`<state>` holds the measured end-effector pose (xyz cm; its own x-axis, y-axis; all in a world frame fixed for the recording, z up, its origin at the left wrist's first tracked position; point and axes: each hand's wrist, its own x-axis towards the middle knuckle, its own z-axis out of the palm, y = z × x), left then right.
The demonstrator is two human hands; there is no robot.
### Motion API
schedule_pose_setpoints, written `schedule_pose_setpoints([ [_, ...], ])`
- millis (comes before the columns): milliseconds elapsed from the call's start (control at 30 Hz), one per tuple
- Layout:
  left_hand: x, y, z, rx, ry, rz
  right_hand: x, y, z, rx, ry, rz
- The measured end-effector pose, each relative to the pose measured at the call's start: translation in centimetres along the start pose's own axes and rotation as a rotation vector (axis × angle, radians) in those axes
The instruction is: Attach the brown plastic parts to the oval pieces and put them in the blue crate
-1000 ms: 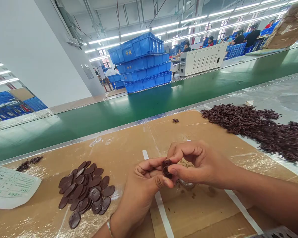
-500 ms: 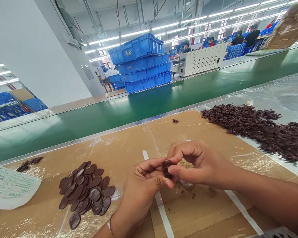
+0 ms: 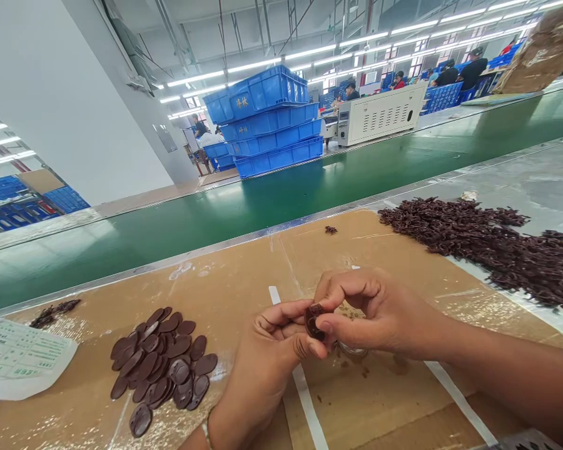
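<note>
A small dark brown oval piece [image 3: 313,322] is held up between both hands over the brown tabletop. My left hand [image 3: 281,340] is closed, with its thumb and fingers gripping the piece from the left. From the other side my right hand [image 3: 368,312] pinches its edge with thumb and forefinger. Fingertips cover much of the piece. Partly hidden behind the right hand is a small round container [image 3: 351,347]. To the left of my hands lies a heap of similar dark brown ovals [image 3: 162,362], some with raised or pierced detail.
A long pile of dark brown stringy bits [image 3: 478,240] spreads at the right. A printed white sheet [image 3: 23,356] lies at far left. Beyond the table runs a green conveyor belt [image 3: 281,194], with stacked blue crates [image 3: 272,125] and a beige machine [image 3: 382,115] behind it.
The view has shifted very slightly. Both hands keep the same hold on the oval piece, which appears barely moved.
</note>
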<state>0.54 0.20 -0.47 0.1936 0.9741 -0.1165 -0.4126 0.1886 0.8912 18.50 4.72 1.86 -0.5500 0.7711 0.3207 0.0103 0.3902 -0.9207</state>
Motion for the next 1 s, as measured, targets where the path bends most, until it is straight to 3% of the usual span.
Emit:
schedule_pose_setpoints([
  [1000,0.03,-0.07,-0.13,-0.025,-0.027,0.0,-0.02,0.29,0.07,0.005,0.0,-0.016],
])
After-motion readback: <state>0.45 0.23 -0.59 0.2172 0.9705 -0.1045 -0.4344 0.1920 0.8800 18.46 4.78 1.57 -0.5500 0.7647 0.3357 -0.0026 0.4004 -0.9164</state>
